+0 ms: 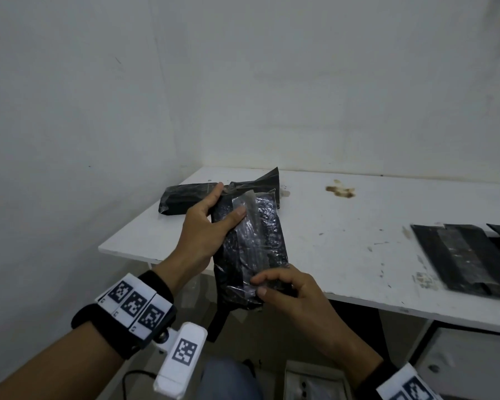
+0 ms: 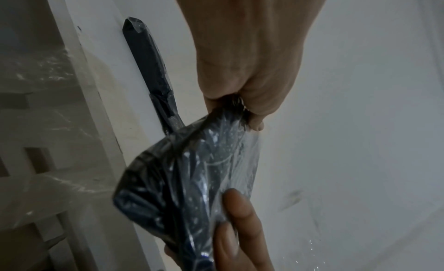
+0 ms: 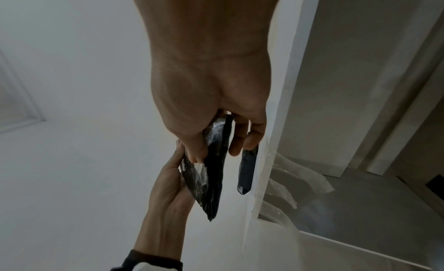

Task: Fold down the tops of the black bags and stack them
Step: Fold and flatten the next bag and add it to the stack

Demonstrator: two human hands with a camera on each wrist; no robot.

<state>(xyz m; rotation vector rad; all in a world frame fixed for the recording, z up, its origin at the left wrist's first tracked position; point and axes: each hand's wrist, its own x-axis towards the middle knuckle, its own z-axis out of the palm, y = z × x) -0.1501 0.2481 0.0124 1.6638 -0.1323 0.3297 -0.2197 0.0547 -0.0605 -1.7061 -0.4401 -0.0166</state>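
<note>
Your left hand (image 1: pixel 204 226) is gripping the far end of a glossy black bag (image 1: pixel 251 243), thumb lying across its front and fingers wrapped behind it. Your right hand (image 1: pixel 286 293) is pinching the near end of that bag between thumb and curled fingers. You are holding the bag in the centre of the head view, raised above the near edge of the white tabletop (image 1: pixel 344 220), its length running from lower centre up toward the corner of the room. A clear strip is showing at its upper end beside your left thumb.

A second black bag (image 1: pixel 182 200) is lying flat on the tabletop at the left of centre, just behind your left hand. Part of another dark bag (image 1: pixel 260 180) is sticking up behind the one you are holding. At the right edge of the frame a pile of flat black bags (image 1: pixel 468 258) is resting on the tabletop, well apart from your hands. A brown stain (image 1: pixel 339 191) is marking the tabletop in the upper middle.
</note>
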